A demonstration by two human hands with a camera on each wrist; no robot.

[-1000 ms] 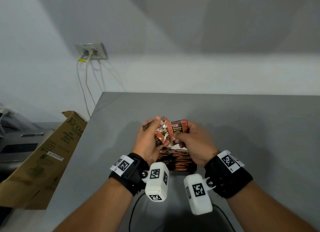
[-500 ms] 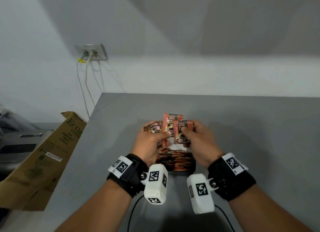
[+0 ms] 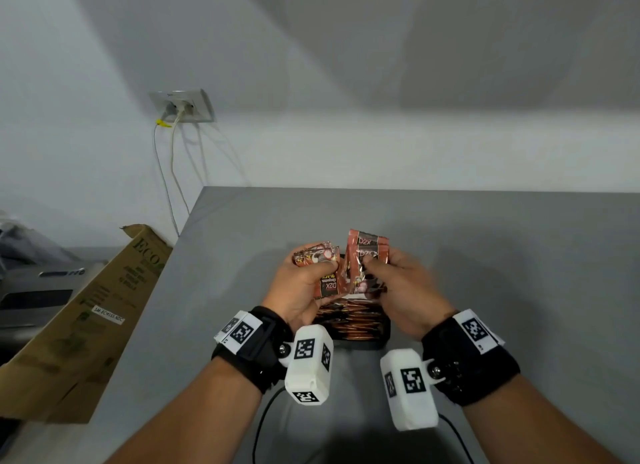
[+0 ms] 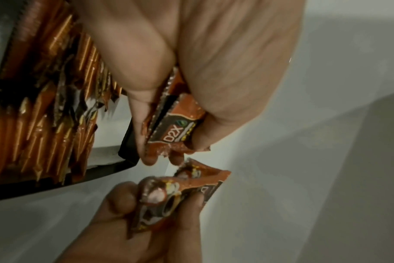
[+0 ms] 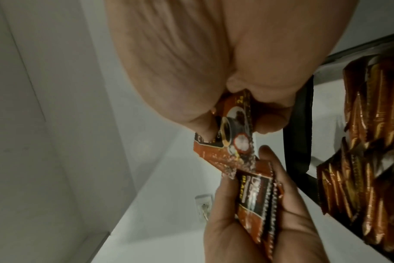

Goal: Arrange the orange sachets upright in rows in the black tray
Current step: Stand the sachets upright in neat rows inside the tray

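Both hands hover just above the black tray [image 3: 362,344], which holds rows of orange sachets [image 3: 349,320] standing on edge. My left hand [image 3: 323,268] grips a small bunch of sachets [image 3: 329,285], printed side toward me and upside down. My right hand [image 3: 372,266] pinches two or three sachets [image 3: 367,249] held upright, a little higher. In the left wrist view the left hand's bunch [image 4: 175,128] sits between thumb and fingers beside the tray wall [image 4: 126,142]. The right wrist view has the right hand's sachet [image 5: 232,128] above the left hand's bunch [image 5: 257,195], with the filled rows [image 5: 371,142] at right.
The tray stands on a grey table [image 3: 485,255] near its front edge. A cardboard box [image 3: 86,311] leans off the table's left side. A wall socket with cables [image 3: 181,105] is at the back left. A black cable [image 3: 263,411] runs between my forearms.
One bunch held by both hands has been split. The right hand has drawn a few sachets upright and to the right, while the left hand keeps the others.
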